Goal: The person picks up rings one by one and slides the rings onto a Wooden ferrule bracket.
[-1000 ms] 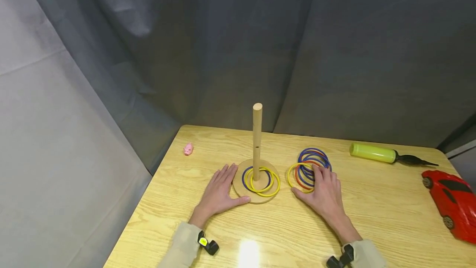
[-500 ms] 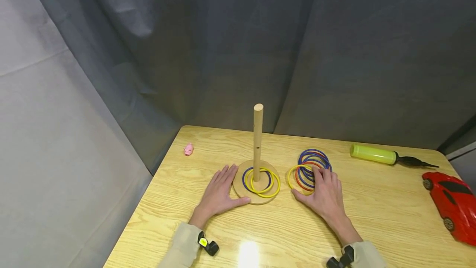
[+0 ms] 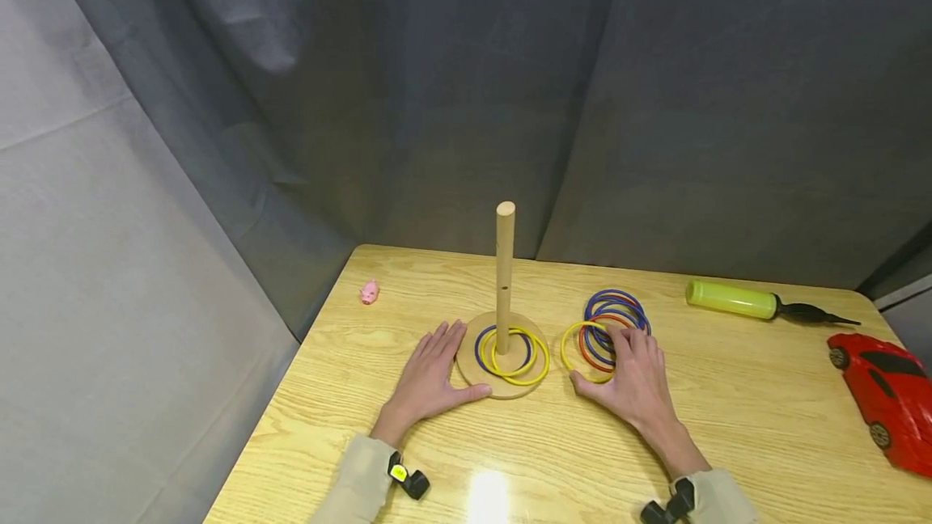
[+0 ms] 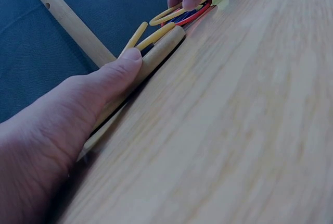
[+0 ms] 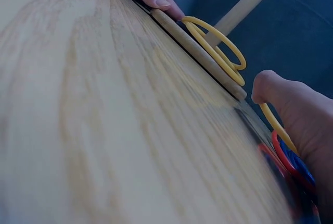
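Note:
A wooden peg (image 3: 505, 265) stands upright on a round base (image 3: 480, 322). Two yellow rings (image 3: 548, 361) and a blue ring (image 3: 477, 350) lie on the base around the peg. My left hand (image 3: 431, 378) rests at the base's left side, fingers straight; in the left wrist view its thumb (image 4: 122, 70) touches the rim. To the right, my right hand (image 3: 637, 378) pinches a yellow ring (image 3: 563, 348) between thumb and fingers. That ring (image 5: 276, 122) tilts over a pile of blue and red rings (image 3: 615, 293), partly hidden by the hand.
A small pink pig figure (image 3: 369, 292) sits at the far left of the table (image 3: 553, 459). A yellow-green hand pump (image 3: 731, 299) with a black nozzle lies at the back right. A red toy car (image 3: 888, 399) stands at the right. A dark curtain (image 3: 466, 103) hangs behind.
The pinched yellow ring and my right fingers have shifted very slightly left, away from the pile. My left hand, the peg and the rings around it have stayed in place.

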The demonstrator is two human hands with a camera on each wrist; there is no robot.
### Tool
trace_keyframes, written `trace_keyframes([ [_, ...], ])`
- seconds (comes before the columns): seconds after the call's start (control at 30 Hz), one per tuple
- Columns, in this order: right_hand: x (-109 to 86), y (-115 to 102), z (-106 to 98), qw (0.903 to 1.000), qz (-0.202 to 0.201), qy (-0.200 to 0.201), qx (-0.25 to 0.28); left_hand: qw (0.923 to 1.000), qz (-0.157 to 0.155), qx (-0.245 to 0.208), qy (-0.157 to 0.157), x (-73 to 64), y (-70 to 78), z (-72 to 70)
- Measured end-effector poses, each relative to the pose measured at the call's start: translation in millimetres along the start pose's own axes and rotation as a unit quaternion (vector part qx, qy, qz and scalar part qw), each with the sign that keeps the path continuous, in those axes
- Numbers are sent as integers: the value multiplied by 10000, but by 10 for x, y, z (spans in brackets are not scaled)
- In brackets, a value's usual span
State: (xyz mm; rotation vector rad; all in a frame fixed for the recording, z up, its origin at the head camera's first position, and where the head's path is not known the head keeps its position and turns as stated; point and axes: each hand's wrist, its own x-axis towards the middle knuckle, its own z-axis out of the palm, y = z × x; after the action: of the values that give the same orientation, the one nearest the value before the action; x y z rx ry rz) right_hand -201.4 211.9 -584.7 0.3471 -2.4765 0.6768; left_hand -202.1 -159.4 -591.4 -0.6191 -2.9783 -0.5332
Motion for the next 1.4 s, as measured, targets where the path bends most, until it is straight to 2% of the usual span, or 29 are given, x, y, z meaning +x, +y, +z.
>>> trace_keyframes([
  [0.37, 7, -87, -13, 9994, 169, -177, 246, 10000, 41, 64, 45, -8, -10, -6],
  [0.7, 106, -236, -171, 9993, 72, -230, 297, 9999, 104, 68, 61, 19, -11, 2],
  [0.97, 340, -423, -432, 9982, -368, -191, 429, 9999, 68, 14, 76, 11, 3, -20],
  [1.27, 633, -639, -779, 9958, -499, -389, 657, 10000, 70, 7, 28, 9, 8, -26],
  [1.4, 780, -729, -948, 9947, -587, -331, 777, 10000, 77, 21, 28, 9, 10, -30],
])
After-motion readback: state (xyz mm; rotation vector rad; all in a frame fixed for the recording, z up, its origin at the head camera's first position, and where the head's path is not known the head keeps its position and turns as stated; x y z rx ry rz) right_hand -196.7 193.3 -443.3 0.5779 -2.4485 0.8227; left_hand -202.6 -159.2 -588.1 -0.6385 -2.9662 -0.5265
